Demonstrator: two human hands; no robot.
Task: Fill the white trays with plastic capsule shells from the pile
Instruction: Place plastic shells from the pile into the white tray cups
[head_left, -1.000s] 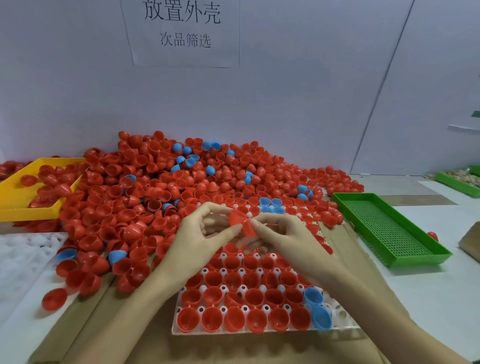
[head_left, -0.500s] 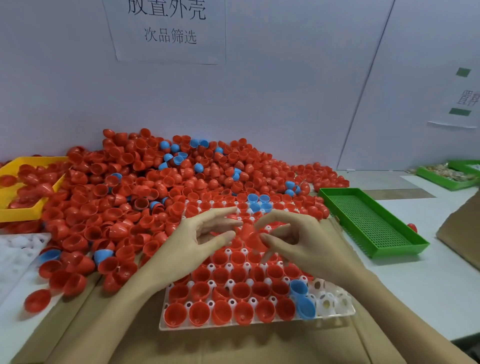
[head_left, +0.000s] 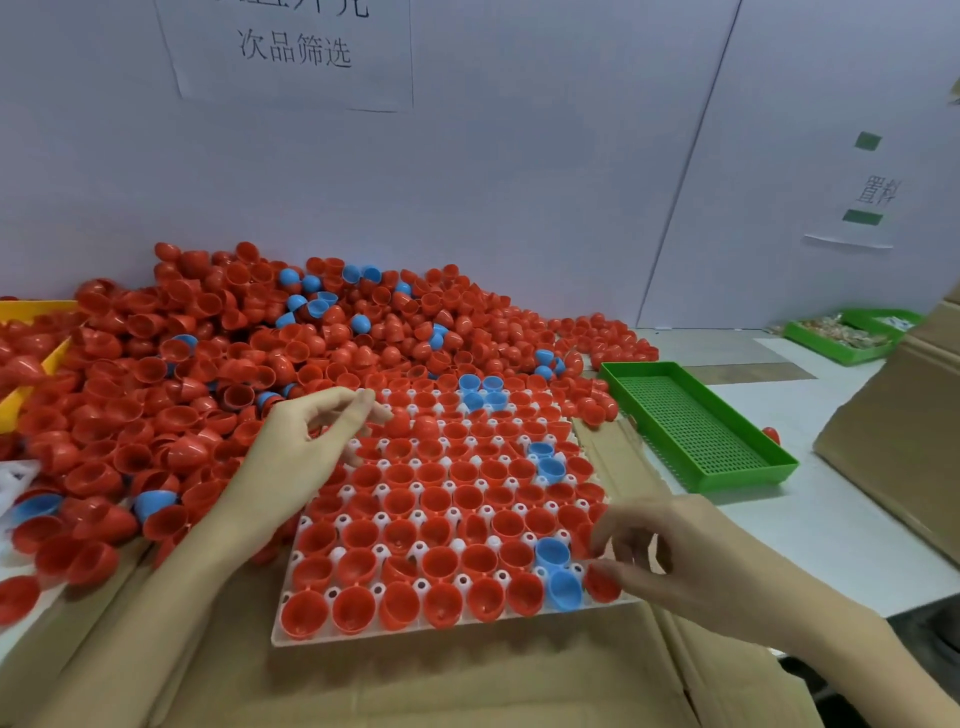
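Note:
A big pile of red and a few blue capsule shells (head_left: 234, 353) lies against the wall. In front of it, a white tray (head_left: 415, 638) sits on cardboard, its cells holding mostly red shells and several blue ones. My right hand (head_left: 680, 561) is at the tray's near right corner, with thumb and fingers pinching a red shell (head_left: 602, 583) at the corner cell beside a blue shell (head_left: 565, 590). Over the tray's far left part, at the edge of the pile, my left hand (head_left: 306, 447) hovers with relaxed fingers and holds nothing visible.
An empty green mesh tray (head_left: 696, 426) lies right of the white tray. A cardboard box (head_left: 904, 441) stands at the far right, with a second green tray (head_left: 841, 343) behind it. A yellow tray (head_left: 31, 312) with red shells and another white tray (head_left: 15, 483) are at the left.
My hands, together over the tray's middle with red shells between them, have parted. The right hand came down to the near right corner with a red shell; the left stayed near the pile.

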